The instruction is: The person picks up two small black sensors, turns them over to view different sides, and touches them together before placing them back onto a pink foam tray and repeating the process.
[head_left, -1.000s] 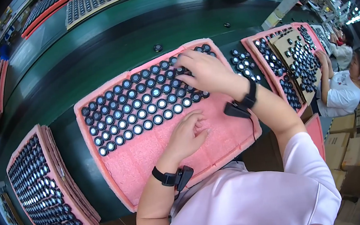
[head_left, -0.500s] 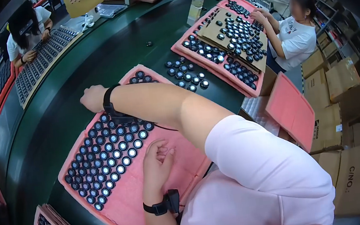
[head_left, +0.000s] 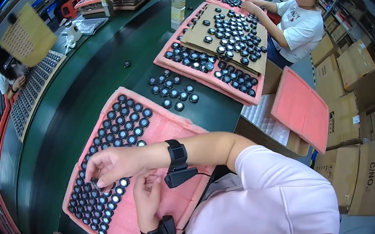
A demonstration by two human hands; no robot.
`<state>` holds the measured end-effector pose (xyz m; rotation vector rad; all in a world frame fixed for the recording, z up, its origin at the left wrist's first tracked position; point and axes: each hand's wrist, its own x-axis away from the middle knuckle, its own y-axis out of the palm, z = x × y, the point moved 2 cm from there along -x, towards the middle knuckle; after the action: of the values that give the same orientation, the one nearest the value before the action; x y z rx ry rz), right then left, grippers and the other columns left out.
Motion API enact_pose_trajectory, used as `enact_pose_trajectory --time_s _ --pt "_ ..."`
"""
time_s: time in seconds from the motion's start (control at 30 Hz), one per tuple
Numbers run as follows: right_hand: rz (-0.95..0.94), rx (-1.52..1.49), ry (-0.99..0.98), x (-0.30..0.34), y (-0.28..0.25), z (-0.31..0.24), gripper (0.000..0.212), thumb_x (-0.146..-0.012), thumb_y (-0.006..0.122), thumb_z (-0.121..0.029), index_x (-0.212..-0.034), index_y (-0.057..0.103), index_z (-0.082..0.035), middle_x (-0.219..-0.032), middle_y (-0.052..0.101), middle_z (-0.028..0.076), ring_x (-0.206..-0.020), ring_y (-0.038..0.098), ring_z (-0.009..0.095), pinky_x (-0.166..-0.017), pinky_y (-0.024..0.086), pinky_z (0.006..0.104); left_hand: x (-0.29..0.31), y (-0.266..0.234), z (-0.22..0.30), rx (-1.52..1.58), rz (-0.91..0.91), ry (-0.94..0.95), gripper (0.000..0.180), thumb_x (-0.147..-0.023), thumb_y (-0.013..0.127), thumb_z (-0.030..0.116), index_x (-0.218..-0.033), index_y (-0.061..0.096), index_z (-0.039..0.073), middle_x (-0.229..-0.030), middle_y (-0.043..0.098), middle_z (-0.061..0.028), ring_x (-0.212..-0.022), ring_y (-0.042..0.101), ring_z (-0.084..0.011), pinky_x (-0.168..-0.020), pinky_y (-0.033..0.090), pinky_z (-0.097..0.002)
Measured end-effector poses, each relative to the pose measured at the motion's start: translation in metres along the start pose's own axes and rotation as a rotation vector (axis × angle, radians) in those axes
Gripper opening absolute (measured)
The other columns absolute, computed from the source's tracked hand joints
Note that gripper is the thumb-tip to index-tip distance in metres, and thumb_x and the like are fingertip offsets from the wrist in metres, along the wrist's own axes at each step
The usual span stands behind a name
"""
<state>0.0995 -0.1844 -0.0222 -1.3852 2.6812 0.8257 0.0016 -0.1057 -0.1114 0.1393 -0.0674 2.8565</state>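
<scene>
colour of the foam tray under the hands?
The foam tray is pink; it shows best in the head view.

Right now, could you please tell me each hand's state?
Left hand: half open, loosely curled, nothing visibly held.
Right hand: curled at a round black piece; grip cannot be told.

Your dark green work surface (head_left: 79, 95) runs from near left toward the far right, smooth and faintly shiny. Directly on it before you lies a pink foam tray (head_left: 163, 127), set at a slant. Just right of your tray, loose round black parts (head_left: 174, 93) sit in a cluster. One single black part (head_left: 127, 64) lies farther off, apart from them. To your far right rests a pink tray stack (head_left: 207, 84).
</scene>
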Motion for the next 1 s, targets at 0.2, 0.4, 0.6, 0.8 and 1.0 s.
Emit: enact_pose_trajectory --time_s 0.2,0.4,0.6,0.8,1.0 --pt "0.138 -0.524 0.037 0.020 -0.039 0.011 0.026 -0.092 0.060 -0.006 -0.116 0.053 0.000 -0.102 0.059 0.010 -0.093 0.067 0.026 -0.080 0.058 0.0345 0.009 -0.007 0.054 -0.044 0.221 0.088 0.008 -0.092 0.057 0.001 -0.100 0.057 -0.001 -0.096 0.061 -0.0076 -0.079 0.057 -0.0104 -0.071 0.047 -0.0225" --pt "0.166 -0.666 -0.049 0.033 -0.054 -0.001 0.027 -0.096 0.055 -0.015 -0.119 0.053 -0.001 -0.113 0.061 0.016 -0.103 0.064 0.027 -0.085 0.054 0.0393 -0.010 -0.027 0.122 0.004 0.364 0.435 0.011 -0.088 0.056 -0.008 -0.097 0.057 -0.002 -0.093 0.059 -0.0076 -0.082 0.056 -0.0115 -0.074 0.047 -0.0239" --pt "0.119 -0.604 -0.041 0.034 -0.054 0.005 0.022 -0.096 0.055 -0.019 -0.112 0.053 -0.004 -0.115 0.062 0.017 -0.104 0.063 0.026 -0.088 0.052 0.0381 -0.035 -0.032 0.118 0.011 0.506 0.499 0.023 -0.082 0.063 -0.009 -0.103 0.059 -0.002 -0.100 0.057 -0.0078 -0.081 0.056 -0.0116 -0.070 0.049 -0.0230" --pt "0.114 -0.509 0.009 0.033 -0.046 0.003 0.023 -0.093 0.062 -0.023 -0.103 0.053 -0.005 -0.111 0.064 0.017 -0.102 0.063 0.025 -0.087 0.052 0.0357 -0.033 -0.046 0.117 -0.303 0.450 0.589 0.037 -0.073 0.074 -0.006 -0.107 0.061 0.001 -0.099 0.056 -0.0069 -0.079 0.056 -0.0118 -0.069 0.049 -0.0239" --pt "0.116 -0.414 -0.029 0.030 -0.043 0.011 0.023 -0.086 0.070 -0.015 -0.098 0.055 -0.003 -0.104 0.065 0.014 -0.100 0.064 0.023 -0.086 0.051 0.0315 -0.033 -0.049 0.118 -0.419 0.380 0.616 0.039 -0.068 0.080 0.000 -0.104 0.064 0.003 -0.096 0.056 -0.0077 -0.075 0.056 -0.0132 -0.064 0.049 -0.0251"
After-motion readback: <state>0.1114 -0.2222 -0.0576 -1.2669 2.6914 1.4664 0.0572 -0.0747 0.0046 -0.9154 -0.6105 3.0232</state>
